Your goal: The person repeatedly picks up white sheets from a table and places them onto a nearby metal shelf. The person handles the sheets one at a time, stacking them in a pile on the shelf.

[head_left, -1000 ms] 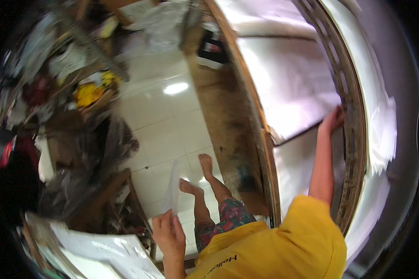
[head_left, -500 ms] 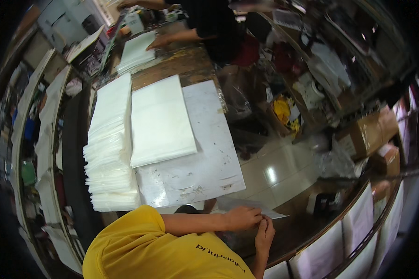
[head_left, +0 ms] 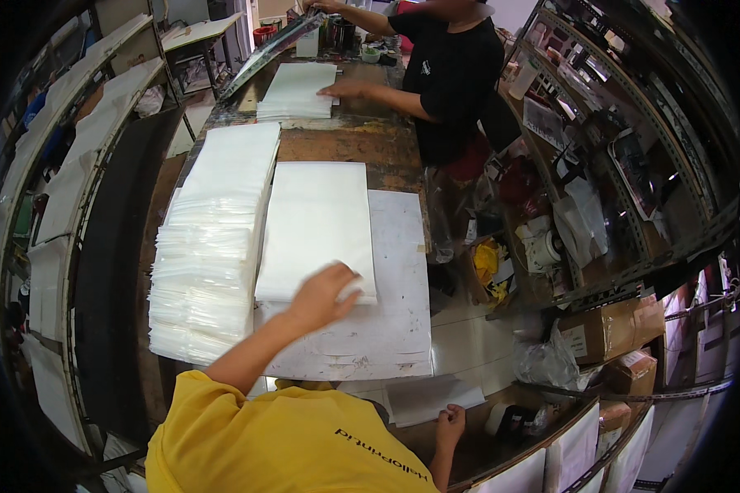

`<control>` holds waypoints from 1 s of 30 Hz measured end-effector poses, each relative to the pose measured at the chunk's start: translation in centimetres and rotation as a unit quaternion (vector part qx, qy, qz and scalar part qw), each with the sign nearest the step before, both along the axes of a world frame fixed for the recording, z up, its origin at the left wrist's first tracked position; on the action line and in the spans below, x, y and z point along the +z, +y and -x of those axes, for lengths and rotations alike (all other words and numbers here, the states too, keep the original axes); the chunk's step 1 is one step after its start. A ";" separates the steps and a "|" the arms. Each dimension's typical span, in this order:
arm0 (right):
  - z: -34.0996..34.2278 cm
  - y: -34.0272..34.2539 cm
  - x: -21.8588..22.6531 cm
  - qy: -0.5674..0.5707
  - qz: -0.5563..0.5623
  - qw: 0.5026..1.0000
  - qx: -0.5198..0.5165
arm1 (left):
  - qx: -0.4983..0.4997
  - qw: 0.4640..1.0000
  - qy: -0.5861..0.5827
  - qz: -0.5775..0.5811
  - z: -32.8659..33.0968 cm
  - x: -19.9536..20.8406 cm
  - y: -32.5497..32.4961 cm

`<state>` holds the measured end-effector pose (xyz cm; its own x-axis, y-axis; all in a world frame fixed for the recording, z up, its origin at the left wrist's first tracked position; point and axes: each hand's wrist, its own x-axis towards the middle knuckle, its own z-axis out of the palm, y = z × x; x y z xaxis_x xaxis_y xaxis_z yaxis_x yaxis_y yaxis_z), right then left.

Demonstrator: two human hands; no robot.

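Observation:
My left hand (head_left: 325, 294) is over the near right part of a flat white stack (head_left: 316, 214), its fingers bent and somewhat blurred, with thumb and fingertips apart. Contact with the top sheet cannot be made out. My right hand (head_left: 450, 425) is low at the right, fingers curled closed at the near edge of a whitish sheet (head_left: 423, 400). What they pinch, if anything, is hidden. Left of the flat stack lies a long fanned pile of white, plastic-looking sleeves (head_left: 210, 246). Both rest on the table, the flat stack on a pale, scuffed board (head_left: 399, 271).
Across the table a co-worker in black (head_left: 456, 74) has one hand on another white stack (head_left: 296, 86) and lifts a frame (head_left: 275, 49) with the other. Racks flank the table at left (head_left: 99, 115) and right (head_left: 633, 90). Cardboard boxes (head_left: 612, 329) stand at right.
My left hand has left my right hand and reached forward over the flat white stack. My right hand stays low by the whitish sheet. The view has shifted, and the co-worker's raised frame now shows.

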<state>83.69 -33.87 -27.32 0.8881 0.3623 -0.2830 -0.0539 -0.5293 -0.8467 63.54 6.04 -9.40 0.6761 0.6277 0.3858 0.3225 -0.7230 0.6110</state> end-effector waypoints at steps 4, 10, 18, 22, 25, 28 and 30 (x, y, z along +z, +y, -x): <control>-0.1 1.0 0.7 -0.050 0.056 0.997 0.023 | 0.090 0.994 0.021 -0.053 3.3 1.6 4.2; -0.3 0.0 -1.1 -0.084 0.044 0.995 -0.021 | 0.116 0.991 0.050 -0.047 4.2 0.5 5.4; 0.5 -1.1 -0.6 -0.060 0.055 0.996 -0.041 | 0.222 0.958 0.121 -0.133 4.7 -1.7 12.0; 1.7 0.4 2.3 -0.063 0.070 0.995 -0.025 | 0.241 0.920 0.189 -0.245 5.5 -3.9 17.3; 1.5 -1.1 0.2 -0.127 0.110 0.986 0.006 | 0.223 0.901 0.291 -0.230 6.8 -7.2 20.5; 2.7 -1.4 0.7 -0.145 0.084 0.985 -0.027 | 0.198 0.886 0.382 -0.173 5.4 -8.2 22.6; 3.4 -1.4 2.0 -0.128 0.093 0.986 -0.050 | 0.187 0.878 0.407 -0.167 4.1 -8.5 23.9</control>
<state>80.33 -35.23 -25.35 0.9676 0.2326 -0.0978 0.0900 -0.6801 -0.7275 59.42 29.96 -17.92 0.5837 0.8085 0.0749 0.8074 -0.5682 -0.1588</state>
